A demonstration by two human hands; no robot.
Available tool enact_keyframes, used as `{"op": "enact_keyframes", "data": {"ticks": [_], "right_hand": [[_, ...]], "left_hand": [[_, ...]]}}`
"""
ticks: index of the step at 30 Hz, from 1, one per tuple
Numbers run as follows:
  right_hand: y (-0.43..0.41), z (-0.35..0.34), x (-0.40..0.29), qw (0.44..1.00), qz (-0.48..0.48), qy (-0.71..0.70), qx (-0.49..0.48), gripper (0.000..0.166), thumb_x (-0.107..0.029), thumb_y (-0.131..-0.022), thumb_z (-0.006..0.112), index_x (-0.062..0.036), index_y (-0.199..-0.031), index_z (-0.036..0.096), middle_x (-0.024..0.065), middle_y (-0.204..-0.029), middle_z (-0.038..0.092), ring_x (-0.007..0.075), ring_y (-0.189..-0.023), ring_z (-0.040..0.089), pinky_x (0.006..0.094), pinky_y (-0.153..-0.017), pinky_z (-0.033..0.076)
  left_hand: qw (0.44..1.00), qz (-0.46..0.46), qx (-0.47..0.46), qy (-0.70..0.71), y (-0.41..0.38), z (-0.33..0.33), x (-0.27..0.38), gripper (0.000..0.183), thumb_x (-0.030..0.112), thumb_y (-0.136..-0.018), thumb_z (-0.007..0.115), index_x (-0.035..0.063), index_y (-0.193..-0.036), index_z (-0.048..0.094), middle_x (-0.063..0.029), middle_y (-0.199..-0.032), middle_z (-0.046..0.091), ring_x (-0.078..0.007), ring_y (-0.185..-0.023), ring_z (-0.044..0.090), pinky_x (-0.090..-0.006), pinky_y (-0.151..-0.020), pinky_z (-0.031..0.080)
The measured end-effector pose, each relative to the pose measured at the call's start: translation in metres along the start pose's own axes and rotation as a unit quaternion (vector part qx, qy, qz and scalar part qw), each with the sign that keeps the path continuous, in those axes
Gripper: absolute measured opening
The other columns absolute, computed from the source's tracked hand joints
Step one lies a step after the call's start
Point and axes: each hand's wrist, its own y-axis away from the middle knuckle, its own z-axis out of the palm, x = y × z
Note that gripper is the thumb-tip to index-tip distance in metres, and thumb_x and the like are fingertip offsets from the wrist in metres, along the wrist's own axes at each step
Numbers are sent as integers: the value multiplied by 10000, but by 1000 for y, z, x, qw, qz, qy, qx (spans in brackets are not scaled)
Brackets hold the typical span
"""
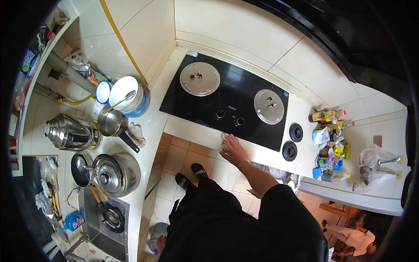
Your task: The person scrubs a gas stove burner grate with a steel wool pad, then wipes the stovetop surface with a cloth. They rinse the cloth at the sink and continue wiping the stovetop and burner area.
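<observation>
My right hand (234, 150) presses a pale, bunched cloth (224, 136) against the white countertop (193, 128) at its front edge. Just beyond it lies a black glass Haier gas hob (196, 108) with two knobs. Its left metal burner plate (199, 85) and right metal burner plate (268, 113) are bare of caps. Two black burner caps (296, 132) rest on the counter to the right. Only part of my left hand (161, 244) shows, low beside my body near a clear plastic water jug (159, 230); its fingers are mostly hidden.
Stacked bowls (122, 95), a saucepan (111, 122) and a steel kettle (118, 177) crowd the left counter. A burner grate (112, 216) sits in the sink (101, 242). Bottles (322, 116) line the right end. A range hood (360, 36) hangs above. Another person (358, 240) is at lower right.
</observation>
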Motion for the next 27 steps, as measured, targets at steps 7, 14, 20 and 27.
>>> {"op": "enact_keyframes", "data": {"ticks": [7,14,20,27], "right_hand": [[-48,62,-62,987,-112,-114,-36,435,37,-737,748,-47,-1156,665,178,-1314,608,408,-1310,532,455,-1095,466],[-26,101,-268,822,150,-500,-229,427,-3,-876,684,-8,-1297,610,73,-1176,664,185,-1070,639,334,-971,502],[-28,131,-493,519,254,-683,-447,519,96,-874,551,10,-1383,494,153,-1273,632,284,-1169,634,401,-1059,491],[3,267,-747,276,270,-686,-617,574,-216,-932,584,12,-1444,459,231,-1335,600,342,-1175,625,402,-1016,525]], "left_hand": [[996,30,61,66,70,60,-2,354,314,-1001,599,42,-1202,703,-207,-1151,725,-335,-1128,688,-401,-939,543],[939,-95,173,281,131,60,4,510,287,-923,737,-8,-1320,609,-157,-1121,737,-261,-1020,711,-365,-908,548],[803,-75,267,528,117,28,-7,432,210,-949,715,3,-1312,607,-42,-1008,690,-118,-855,639,-264,-732,499],[756,99,320,562,16,-133,-105,286,202,-1003,651,22,-1225,654,18,-959,651,-84,-844,590,-253,-742,481]]}}
